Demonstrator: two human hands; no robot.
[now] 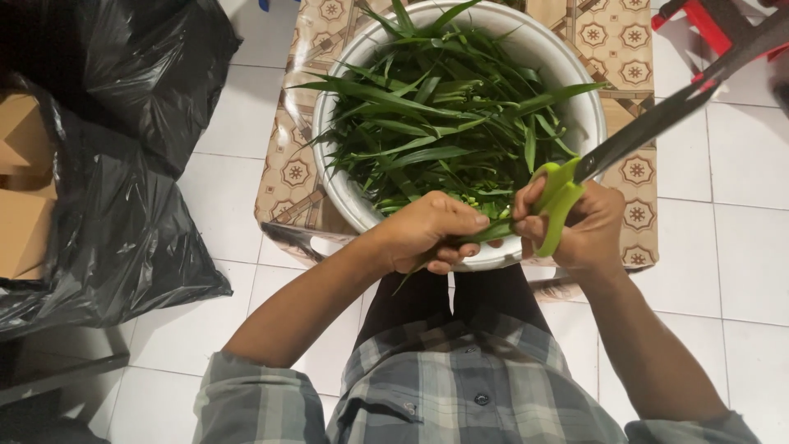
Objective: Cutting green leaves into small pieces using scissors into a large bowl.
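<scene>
My left hand (431, 233) is closed around a bunch of green stems (493, 231) at the near rim of the bowl (341, 185), thumb on top, fingers curled underneath. The stems stick out of my fist to the right, toward my other hand.

My right hand (588, 230) grips the scissors (612, 152) by their lime-green handle, fingers through the loops. The dark blades run up and to the right, away from me, over the edge of the bowl; I cannot tell how far apart they stand. The handle sits just beside the tips of the stems I am holding.

The bowl is white and round, heaped with long narrow green leaves (444, 111). It stands on a small table (292, 177) covered in a beige patterned cloth, right in front of my knees.

To my left a black plastic bag (123, 214) lies slumped on the white tiled floor (740, 247), with brown cardboard (20, 189) showing at its edge. Something red (707, 20) sits at the top right corner. I wear a grey plaid shirt (460, 386), sleeves rolled up.
</scene>
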